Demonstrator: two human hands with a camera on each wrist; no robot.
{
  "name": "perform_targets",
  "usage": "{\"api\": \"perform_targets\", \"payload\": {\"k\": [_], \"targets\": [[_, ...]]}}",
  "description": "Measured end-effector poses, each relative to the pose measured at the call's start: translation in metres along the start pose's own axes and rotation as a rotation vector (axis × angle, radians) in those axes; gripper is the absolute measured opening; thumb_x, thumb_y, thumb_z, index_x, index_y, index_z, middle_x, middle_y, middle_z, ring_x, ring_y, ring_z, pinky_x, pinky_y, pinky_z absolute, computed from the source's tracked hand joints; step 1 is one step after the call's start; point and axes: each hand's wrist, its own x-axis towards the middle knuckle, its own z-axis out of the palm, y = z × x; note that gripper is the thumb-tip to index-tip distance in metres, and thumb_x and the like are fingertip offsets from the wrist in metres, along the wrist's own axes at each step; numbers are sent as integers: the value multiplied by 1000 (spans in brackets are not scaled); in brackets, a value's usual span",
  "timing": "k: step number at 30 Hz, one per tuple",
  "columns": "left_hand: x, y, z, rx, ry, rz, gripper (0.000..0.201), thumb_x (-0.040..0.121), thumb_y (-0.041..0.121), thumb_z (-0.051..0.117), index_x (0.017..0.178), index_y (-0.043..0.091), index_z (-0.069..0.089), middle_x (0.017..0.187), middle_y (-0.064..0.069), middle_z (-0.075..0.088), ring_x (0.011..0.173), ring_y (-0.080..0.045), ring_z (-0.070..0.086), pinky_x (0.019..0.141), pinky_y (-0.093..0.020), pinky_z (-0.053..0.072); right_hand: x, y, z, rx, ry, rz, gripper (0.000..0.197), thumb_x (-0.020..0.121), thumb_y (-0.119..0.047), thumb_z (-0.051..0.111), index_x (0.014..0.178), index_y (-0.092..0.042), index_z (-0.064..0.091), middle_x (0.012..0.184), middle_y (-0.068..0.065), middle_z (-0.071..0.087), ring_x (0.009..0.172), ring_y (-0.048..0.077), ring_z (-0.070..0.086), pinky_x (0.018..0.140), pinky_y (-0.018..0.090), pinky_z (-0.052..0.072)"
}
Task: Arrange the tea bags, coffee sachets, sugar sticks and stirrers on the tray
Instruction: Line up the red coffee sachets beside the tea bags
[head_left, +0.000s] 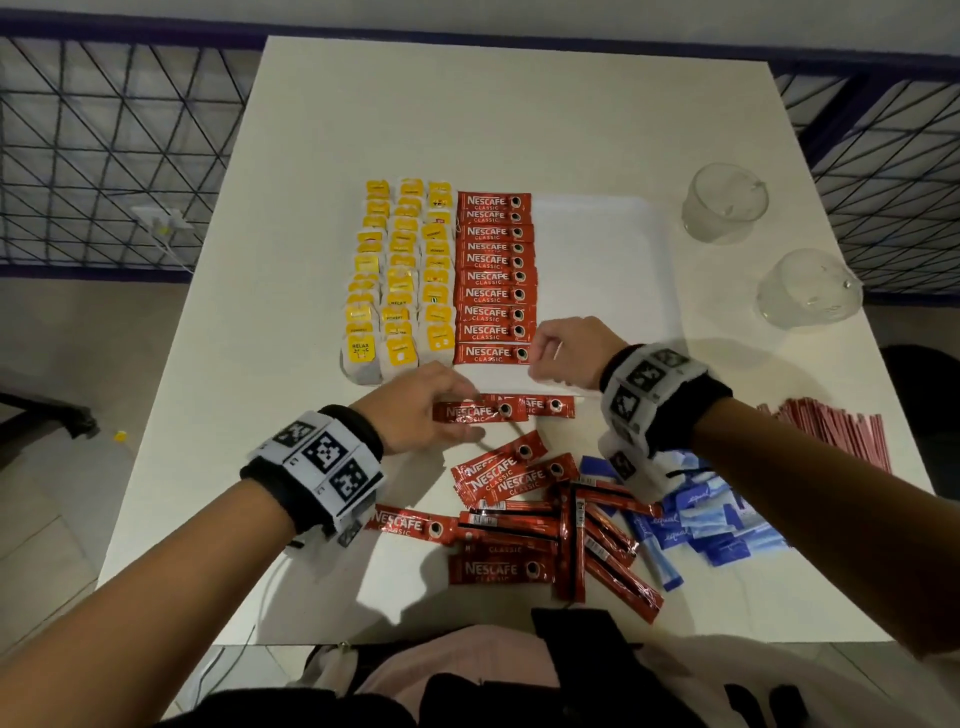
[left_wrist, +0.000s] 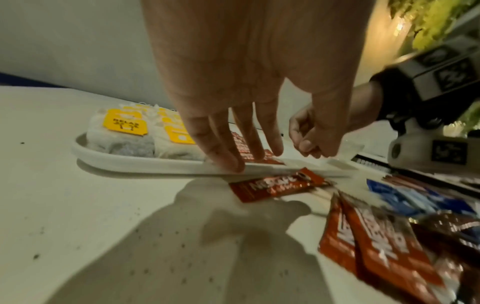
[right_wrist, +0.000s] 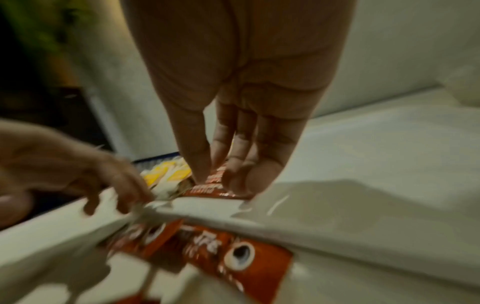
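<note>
Two hands are working at the near rim of the white tray, the landmark here. The left hand is hanging just in front of that rim with its fingers straight and loosely spread, gripping nothing; the left wrist view is showing the fingertips reaching down to the rim, which the head view hides. The right hand is hovering over the tray's near edge, fingers pressed together and pointing down at the nearest coffee sachet; whether they are touching it I cannot tell, the right wrist view being blurred. On the tray, glossy red coffee sachets are lying in one column beside three columns of yellow-tagged tea bags, leaving the right half bare. In front of the tray two loose sachets are lying flat, then a crinkled red heap, blue sugar sticks and red stirrers to its right.
</note>
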Motion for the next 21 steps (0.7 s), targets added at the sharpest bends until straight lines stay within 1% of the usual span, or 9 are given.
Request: {"api": "perform_targets", "payload": {"k": [1,3,5,8,12,14,16,17,21], "targets": [[0,0,5,44,-12,3,57,80,39,69,131,19,53,134,3,46,123,-11,40,108,-24,29,-6,0,4,-108,-55,-40,4,85,-11,59,86,-15,57,93,1,60,78,11,54,67,17,42],[0,-2,14,106,-9,4,67,79,41,69,136,18,44,142,4,37,131,-15,32,112,-29,24,-13,2,11,-345,-136,-92,13,88,-19,55,100,-15,59,110,2,58,95,16,53,80,24,42],[-1,-5,23,169,51,54,75,77,41,72,140,17,39,144,0,30,132,-20,31,110,-37,30,-18,4,16,-504,-150,-127,24,92,-22,50,113,-14,57,121,2,52,108,19,50,89,29,41],[-3,-5,34,292,141,79,75,78,42,70,141,16,37,142,-6,30,127,-26,36,104,-43,37,-28,6,25,-670,-138,-216,32,95,-21,44,125,-10,51,130,5,41,117,20,43,91,34,43],[-1,2,40,554,104,-62,58,88,46,53,136,18,36,138,0,35,125,-22,34,99,-35,37,-37,6,34,-751,-140,-265,33,95,-19,45,126,-8,48,130,6,36,117,21,41,87,34,43],[-3,5,40,520,103,-119,46,89,41,54,126,16,43,130,-1,42,119,-22,41,92,-34,39,-38,7,36,-735,-154,-267,34,94,-21,47,126,-9,49,128,5,38,118,21,40,88,34,43],[-8,6,39,360,107,-176,24,89,30,57,107,17,48,113,-2,52,108,-23,51,83,-32,41,-38,8,38,-720,-164,-282,33,94,-21,46,124,-10,51,127,5,41,118,21,41,87,35,43],[-11,7,38,285,109,-202,17,89,26,57,99,18,46,105,-2,54,102,-23,53,79,-29,39,-38,8,40,-708,-161,-286,32,94,-21,46,123,-10,51,126,5,42,117,21,42,86,35,43],[-27,7,36,165,150,-249,17,90,19,55,92,16,39,92,-2,51,85,-20,48,71,-26,32,-35,10,43,-616,-171,-286,40,89,-27,54,126,-13,45,127,4,43,117,20,44,90,34,43]]}}
